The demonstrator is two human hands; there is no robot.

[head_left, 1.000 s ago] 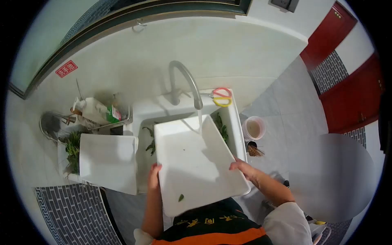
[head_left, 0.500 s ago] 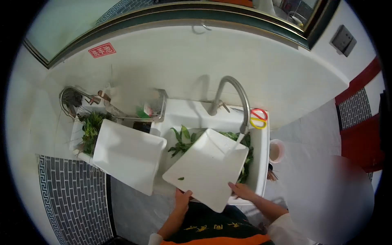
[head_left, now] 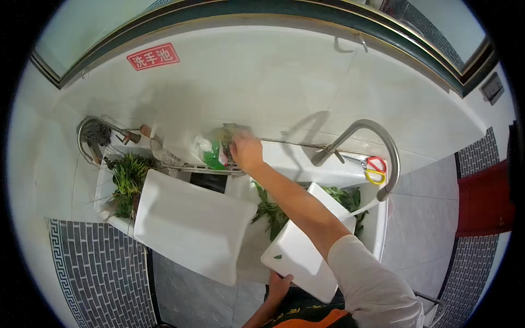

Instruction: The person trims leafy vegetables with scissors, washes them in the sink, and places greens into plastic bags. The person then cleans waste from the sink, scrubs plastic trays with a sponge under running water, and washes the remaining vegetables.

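My left hand (head_left: 279, 285) is closed on the near edge of a white rectangular tray (head_left: 298, 257), which is tilted over the right basin. A small green leaf (head_left: 278, 256) sticks to the tray. My right arm crosses over the tray. At the back, my right hand (head_left: 247, 150) is at the rack (head_left: 188, 165), fingers curled by a blurred greenish-brown thing; what they hold is unclear. Just left of it stands a green bottle (head_left: 213, 157) with a white top. Water runs from the curved faucet (head_left: 377, 139) into the right basin (head_left: 381, 235), where leafy greens (head_left: 272, 214) lie.
Another white tray (head_left: 191, 224) rests across the left basin, beside bunched green vegetables (head_left: 130, 177). A second faucet (head_left: 85, 139) stands at the far left. Red and yellow-handled scissors (head_left: 375, 170) lie on the right rear rim. A framed mirror (head_left: 273, 10) hangs above.
My right hand has let go of the tray and moved up and left to the rack. My left hand still holds the tray. The view has shifted left.
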